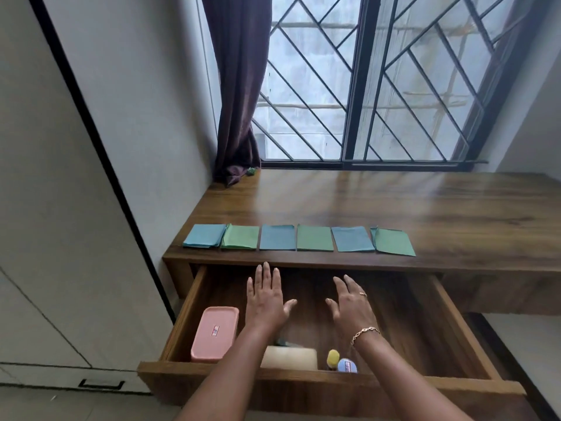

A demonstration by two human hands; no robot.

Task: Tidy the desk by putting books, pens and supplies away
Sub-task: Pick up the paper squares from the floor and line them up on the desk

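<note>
The pulled-out wooden drawer [182,314] has a dark, streaky grain and a straight front board nearest the camera. Just behind that board, from left to right, lie a pink plastic box [215,332] with rounded corners, a cream rectangular block [290,358], a yellow rounded cap [333,357] and a pale blue round lid [347,366]. The box carries a small red-and-blue label (too small to read), and the lid's red mark is no clearer.

Above the drawer's middle, the left hand [265,299] and right hand [352,305] hover palm down, fingers straight and spread, holding nothing. A chain bracelet [364,333] circles the right wrist, and a ring [362,294] sits on one finger. The drawer's right half shows bare wood.

Along the front edge of the glossy desk [364,202] lies a row of six flat sheets [277,237], blue and green by turns, the leftmost two overlapping. Behind them the top is open wood as far as the sill, where a dark plum curtain [239,86] bunches in the left corner beside a black diagonal window grille [394,71].
</note>
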